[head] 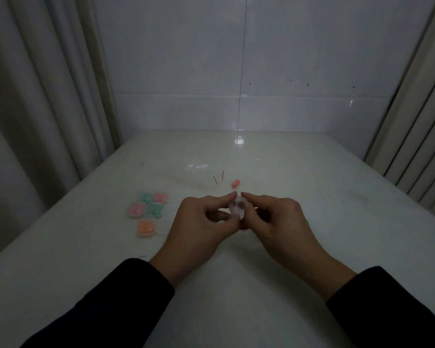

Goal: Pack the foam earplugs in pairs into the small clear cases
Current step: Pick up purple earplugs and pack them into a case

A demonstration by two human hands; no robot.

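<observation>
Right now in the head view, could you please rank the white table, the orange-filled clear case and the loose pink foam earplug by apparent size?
1. White table
2. Orange-filled clear case
3. Loose pink foam earplug, though it lies farther from the camera.

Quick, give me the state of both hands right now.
Left hand: pinches the small clear case.
Right hand: pinches the same case from the other side.

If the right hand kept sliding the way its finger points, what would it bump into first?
Probably the left hand: the right hand points left across the clear case they both hold, fingertips nearly touching. Depth is hard to judge.
</observation>
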